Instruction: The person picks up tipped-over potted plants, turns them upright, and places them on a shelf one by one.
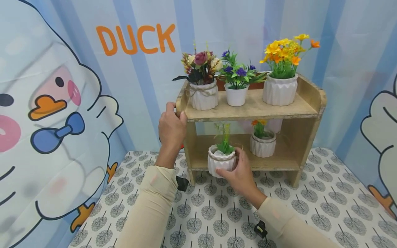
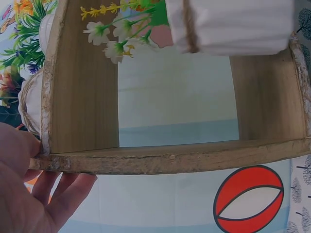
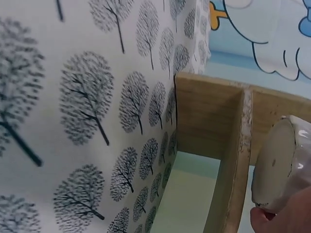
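My right hand [image 1: 241, 172] grips a white fluted flower pot [image 1: 219, 165] with twine round its rim and a small green plant with yellow tips. The pot is in front of the lower board of a two-tier wooden shelf [image 1: 252, 115], its underside showing in the right wrist view as a pale pot base [image 3: 276, 162]. White blossoms [image 2: 114, 48] on its plant show in the left wrist view. At the shelf's upper left corner, my left hand [image 1: 172, 128] holds the side panel, thumb and fingers on either side of the wood edge [image 2: 146, 163].
On the top board stand a pot with a rose bouquet [image 1: 204, 96], a small pot with purple flowers [image 1: 236, 95] and a large pot with yellow flowers [image 1: 280, 91]. Another twine-tied pot [image 1: 263, 145] sits on the lower board's right. A tree-patterned cloth [image 1: 211, 210] lies underneath.
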Available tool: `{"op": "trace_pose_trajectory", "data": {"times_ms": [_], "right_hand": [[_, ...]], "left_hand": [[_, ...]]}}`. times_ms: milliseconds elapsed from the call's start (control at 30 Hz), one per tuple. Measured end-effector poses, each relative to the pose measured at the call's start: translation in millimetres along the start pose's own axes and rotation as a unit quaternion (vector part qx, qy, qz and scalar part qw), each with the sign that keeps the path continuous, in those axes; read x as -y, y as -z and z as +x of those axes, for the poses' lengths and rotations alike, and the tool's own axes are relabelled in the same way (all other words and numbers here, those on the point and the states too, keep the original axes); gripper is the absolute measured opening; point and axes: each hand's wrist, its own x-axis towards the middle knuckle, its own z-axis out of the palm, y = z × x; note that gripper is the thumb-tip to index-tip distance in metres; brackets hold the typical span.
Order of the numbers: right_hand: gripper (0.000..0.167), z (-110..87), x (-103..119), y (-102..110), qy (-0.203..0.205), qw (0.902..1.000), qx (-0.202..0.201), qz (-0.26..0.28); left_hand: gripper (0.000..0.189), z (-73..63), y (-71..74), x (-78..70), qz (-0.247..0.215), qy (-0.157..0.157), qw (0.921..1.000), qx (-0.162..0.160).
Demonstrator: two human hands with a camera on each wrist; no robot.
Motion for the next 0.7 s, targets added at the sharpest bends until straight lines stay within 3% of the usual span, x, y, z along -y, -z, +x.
{"op": "trace_pose_trajectory", "data": {"times_ms": [267,700], "right_hand": [[0.095,16.2,-1.5,-9.1,0.003,0.9988,-0.047,-0.013],[0.097,24.7,-10.3,-17.0,-0.011,0.9961,-0.072,-0.049]], "left_hand": [[0.027,-0.7,-1.4,0.5,0.001,0.0,1.0,-0.003],[0.029,0.3,-0.5,1.8,0.003,-0.004,0.9999,-0.01]]}}
